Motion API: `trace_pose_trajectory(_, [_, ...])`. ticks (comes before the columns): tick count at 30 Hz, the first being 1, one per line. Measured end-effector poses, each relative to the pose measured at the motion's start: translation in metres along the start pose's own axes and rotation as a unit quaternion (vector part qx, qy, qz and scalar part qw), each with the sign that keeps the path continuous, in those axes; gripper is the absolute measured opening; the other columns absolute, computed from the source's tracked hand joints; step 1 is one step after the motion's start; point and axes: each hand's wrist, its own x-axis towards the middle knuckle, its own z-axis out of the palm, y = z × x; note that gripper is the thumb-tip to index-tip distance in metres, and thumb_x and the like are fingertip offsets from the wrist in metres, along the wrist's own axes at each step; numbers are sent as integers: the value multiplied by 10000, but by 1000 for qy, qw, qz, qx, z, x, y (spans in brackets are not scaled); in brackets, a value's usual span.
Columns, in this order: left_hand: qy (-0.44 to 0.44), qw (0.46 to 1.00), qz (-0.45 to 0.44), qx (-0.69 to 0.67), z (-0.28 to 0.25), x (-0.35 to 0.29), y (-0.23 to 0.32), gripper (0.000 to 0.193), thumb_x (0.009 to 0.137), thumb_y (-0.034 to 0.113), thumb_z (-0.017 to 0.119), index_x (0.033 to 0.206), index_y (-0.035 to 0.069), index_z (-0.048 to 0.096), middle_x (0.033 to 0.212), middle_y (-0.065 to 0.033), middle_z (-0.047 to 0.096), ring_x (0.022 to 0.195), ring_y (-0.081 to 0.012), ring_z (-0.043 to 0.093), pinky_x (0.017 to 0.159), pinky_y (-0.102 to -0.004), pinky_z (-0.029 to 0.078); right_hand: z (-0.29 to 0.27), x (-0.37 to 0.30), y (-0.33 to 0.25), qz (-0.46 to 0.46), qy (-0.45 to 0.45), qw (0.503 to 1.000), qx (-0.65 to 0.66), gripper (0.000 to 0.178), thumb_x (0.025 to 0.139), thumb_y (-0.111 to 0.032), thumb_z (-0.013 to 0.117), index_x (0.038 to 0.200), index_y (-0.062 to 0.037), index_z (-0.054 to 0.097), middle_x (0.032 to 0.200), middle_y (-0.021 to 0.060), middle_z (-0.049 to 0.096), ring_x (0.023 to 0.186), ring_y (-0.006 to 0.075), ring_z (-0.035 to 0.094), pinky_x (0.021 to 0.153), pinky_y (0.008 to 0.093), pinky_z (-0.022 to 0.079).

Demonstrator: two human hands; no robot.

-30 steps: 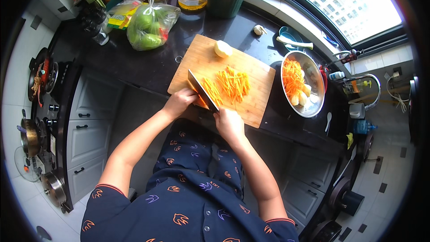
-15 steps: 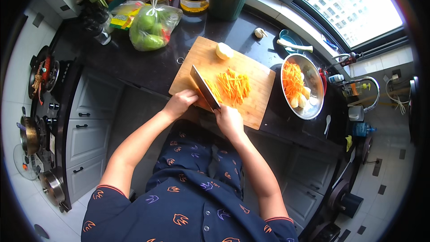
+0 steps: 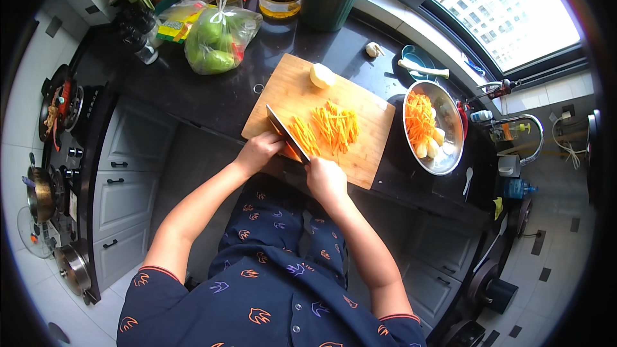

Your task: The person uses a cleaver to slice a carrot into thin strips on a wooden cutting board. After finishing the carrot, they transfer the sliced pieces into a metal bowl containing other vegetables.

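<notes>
A wooden cutting board (image 3: pixel 360 154) lies on the dark counter with a pile of orange carrot strips (image 3: pixel 331 128) on it. My right hand (image 3: pixel 326 178) grips the handle of a cleaver (image 3: pixel 286 133), whose blade rests edge-down on the board at the left of the strips. My left hand (image 3: pixel 259 151) sits at the board's near left corner, fingers curled against a few carrot pieces beside the blade. A pale peeled chunk (image 3: pixel 321 76) lies at the board's far edge.
A metal bowl (image 3: pixel 450 154) holding carrot shreds and pale pieces stands right of the board. A bag of green vegetables (image 3: pixel 218 38), bottles and a dark container (image 3: pixel 331 0) line the back. A stove with pans (image 3: pixel 58 99) is at the left, a sink tap (image 3: pixel 524 132) at the right.
The cleaver has shifted a little left along the board and my left hand has drawn back with it. The strip pile looks more spread to the blade's right.
</notes>
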Motion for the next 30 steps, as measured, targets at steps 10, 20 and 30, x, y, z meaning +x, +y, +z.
trace_pose_trajectory(10, [2, 998, -4, 58, -4, -1, 10, 154, 780, 83, 681, 929, 85, 720, 958, -50, 702, 866, -244, 695, 700, -356, 592, 5, 5, 9, -27, 44, 998, 30, 191, 940, -257, 640, 936, -72, 687, 756, 214, 698, 751, 418, 701, 686, 526, 564])
trace_pose_trajectory(20, [7, 999, -1, 50, -1, -2, 4, 178, 777, 86, 687, 947, 93, 736, 920, -47, 707, 833, -239, 701, 703, -345, 589, -1, -2, 5, -16, 8, 1000, 17, 178, 940, -230, 633, 934, -55, 662, 779, 214, 702, 764, 423, 701, 695, 531, 561])
trace_pose_trajectory(30, [10, 998, 6, 59, -2, -1, 5, 181, 781, 72, 639, 952, 73, 700, 951, -66, 696, 896, -233, 703, 750, -326, 597, 13, 19, 7, 3, 21, 999, 42, 212, 926, -260, 660, 934, -53, 705, 816, 220, 712, 796, 419, 706, 735, 523, 563])
